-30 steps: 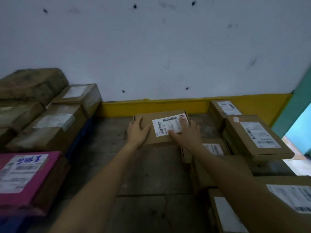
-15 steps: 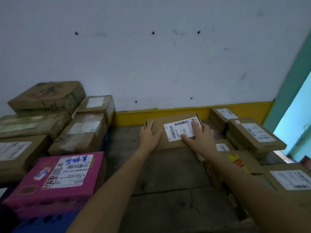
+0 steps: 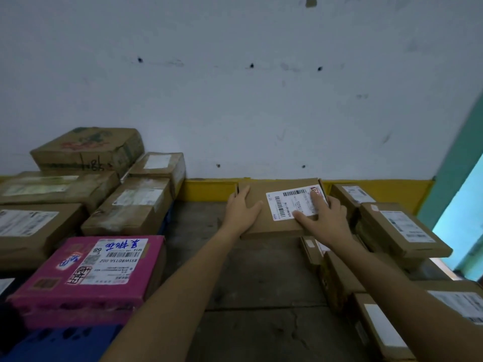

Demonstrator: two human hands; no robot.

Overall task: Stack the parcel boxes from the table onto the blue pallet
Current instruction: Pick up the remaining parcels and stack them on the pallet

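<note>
A flat brown parcel box with a white barcode label is gripped between both hands in the middle of the view, low in front of the wall. My left hand wraps its left edge. My right hand lies on the label with fingers over the right edge. The blue pallet shows at the lower left under a pink box and several brown boxes.
More flat brown parcels are stacked along the right, down to the lower right corner. A grey concrete surface runs between the two groups. A white wall with a yellow base strip is close behind; a teal frame stands at the right.
The view has swung left and up, bringing more of the pallet stacks into sight. The flat box has risen slightly against the yellow strip, with both hands still on it.
</note>
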